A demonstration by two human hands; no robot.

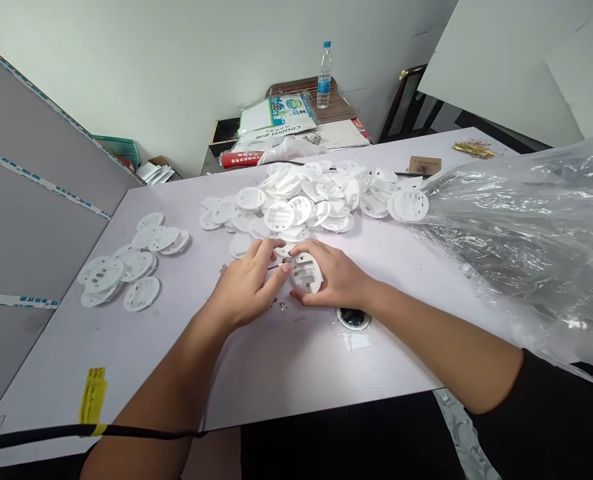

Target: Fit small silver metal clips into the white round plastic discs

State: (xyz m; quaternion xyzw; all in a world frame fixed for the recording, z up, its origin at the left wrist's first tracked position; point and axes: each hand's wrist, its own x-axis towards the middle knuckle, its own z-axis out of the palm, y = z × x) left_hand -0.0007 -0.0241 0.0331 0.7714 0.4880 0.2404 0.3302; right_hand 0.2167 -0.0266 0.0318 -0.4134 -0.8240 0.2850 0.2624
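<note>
My right hand (334,273) grips a round white plastic piece (307,273) by its edge, tilted up, with its slotted side facing left. Close beside it, my left hand (249,283) has its thumb and forefinger pinched near small metal parts at the piece's left edge; exactly what they hold is too small to tell. A few tiny metal parts (283,307) lie on the table just below the hands. A black round object with a white rim (353,318) rests under my right wrist.
Many white discs (279,217) are heaped behind the hands, and another group (139,265) lies at left. Clear plastic sheeting (521,247) covers the right side. A water bottle (324,77) stands beyond the table (296,373). A black cable (146,433) crosses the front left.
</note>
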